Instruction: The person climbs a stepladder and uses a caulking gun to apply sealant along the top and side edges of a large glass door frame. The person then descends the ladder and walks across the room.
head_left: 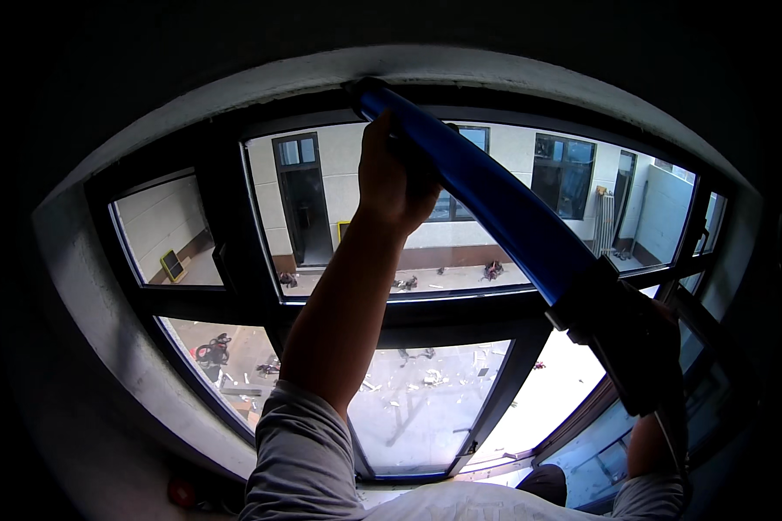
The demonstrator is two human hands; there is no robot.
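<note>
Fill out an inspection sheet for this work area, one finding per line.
Surface: dark window frame beneath a pale wall edge; a door-like opening shows bright at lower right.
Job's things: blue caulking gun, slanting up to the left, tip near the frame's top edge; contact unclear.
Clutter: pale scraps scattered on the ground outside.
Hands: left hand grips the gun's front part; right hand is at its rear, grip too dark to judge.
Cables: nothing seen.
Surroundings: facing building with a dark door; yellow-edged panel outside at left.
</note>
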